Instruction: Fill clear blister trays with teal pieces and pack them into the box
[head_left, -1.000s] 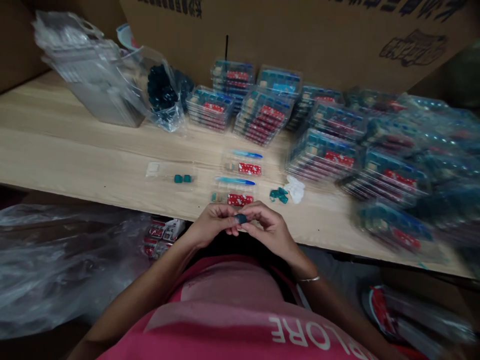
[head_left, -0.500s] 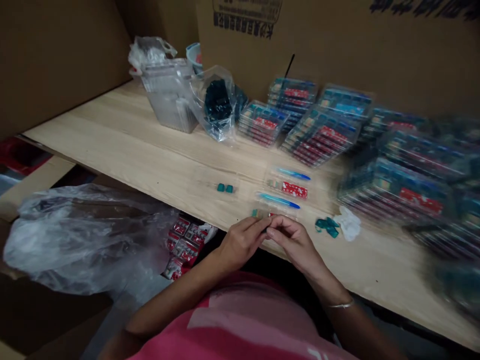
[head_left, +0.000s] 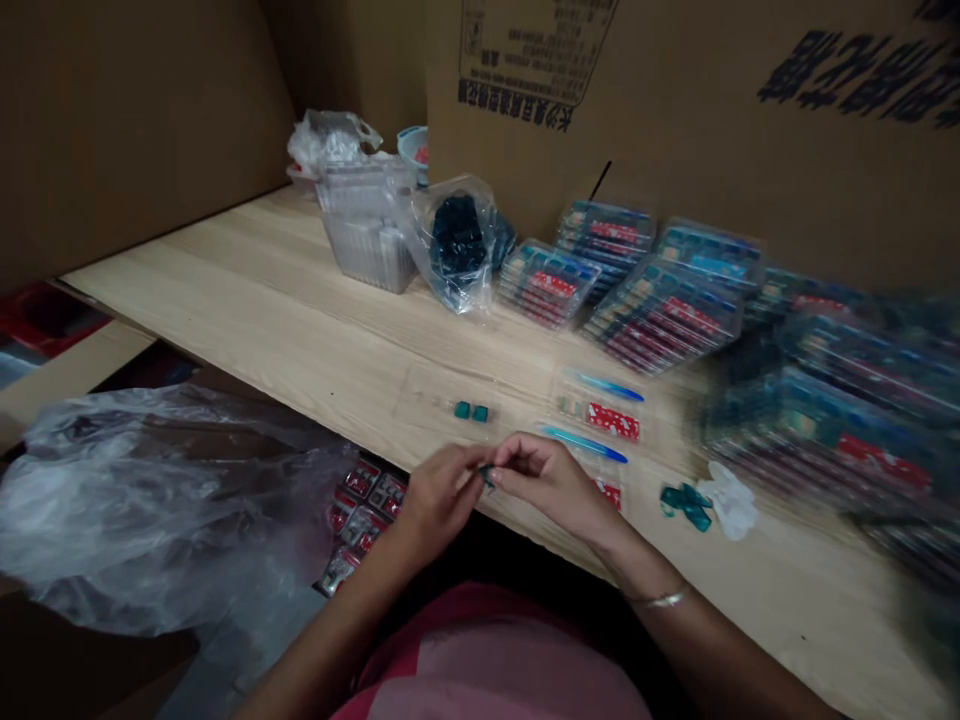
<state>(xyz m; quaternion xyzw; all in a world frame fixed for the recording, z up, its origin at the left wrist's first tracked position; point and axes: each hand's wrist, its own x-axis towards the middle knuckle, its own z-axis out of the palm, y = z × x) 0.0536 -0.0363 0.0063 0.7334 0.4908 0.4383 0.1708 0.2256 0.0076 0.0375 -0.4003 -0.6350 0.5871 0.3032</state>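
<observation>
My left hand (head_left: 439,495) and my right hand (head_left: 551,480) meet at the near edge of the wooden table (head_left: 247,310), both pinching one small teal piece (head_left: 487,475) between their fingertips. Just beyond lies an open clear tray (head_left: 442,405) holding two teal cubes (head_left: 471,411). To the right lie two clear packs, each with a blue stick and a red patterned card (head_left: 600,408), the nearer one partly hidden by my right hand. A few loose teal pieces (head_left: 686,502) sit beside a white wad (head_left: 731,500).
Stacks of filled clear packs (head_left: 660,310) run along the back and right, blurred at far right. A clear bin of empty trays (head_left: 367,235) and a bag of dark pieces (head_left: 459,240) stand at the back. Cardboard boxes (head_left: 712,100) wall the table. A plastic bag (head_left: 150,500) lies lower left.
The view has swung left and tilted, so the table contents shifted right. Both hands stay together on the small teal piece and now reach slightly farther over the table edge.
</observation>
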